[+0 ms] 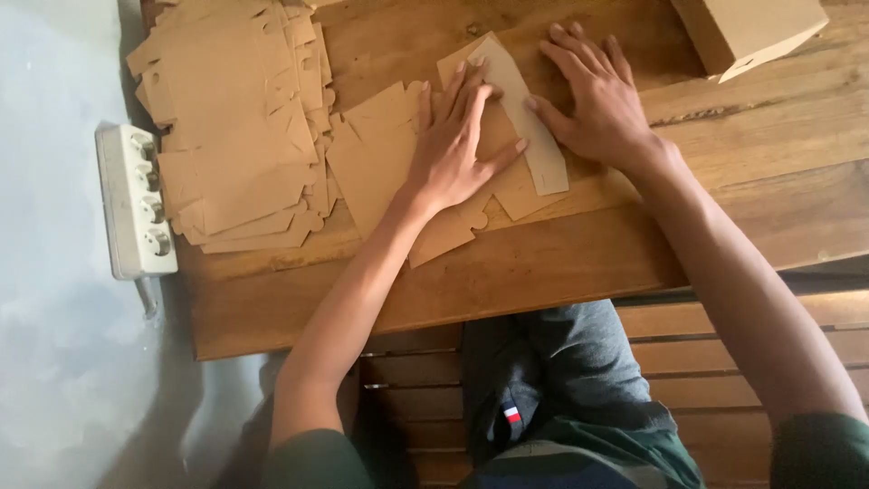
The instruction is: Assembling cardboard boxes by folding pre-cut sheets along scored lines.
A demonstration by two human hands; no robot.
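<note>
Currently, left hand: my fingers spread flat on the flat brown die-cut cardboard box blank.
Right hand: fingers spread, pressing its folded flap onto the wooden bench.

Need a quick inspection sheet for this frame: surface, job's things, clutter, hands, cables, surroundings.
Surface: wooden table, planks, knots visible.
Job's things: flat brown cardboard blank lying on the table, with one folded panel pressed down.
Clutter: stack of flat cardboard blanks at the left; assembled cardboard box at the top right edge.
Grippers: left hand flat on the blank, fingers spread; right hand flat beside the folded panel, touching it.
Cables: white power strip off the table's left edge; its cord barely shows.
Surroundings: pale floor, slatted wooden bench under the person.
</note>
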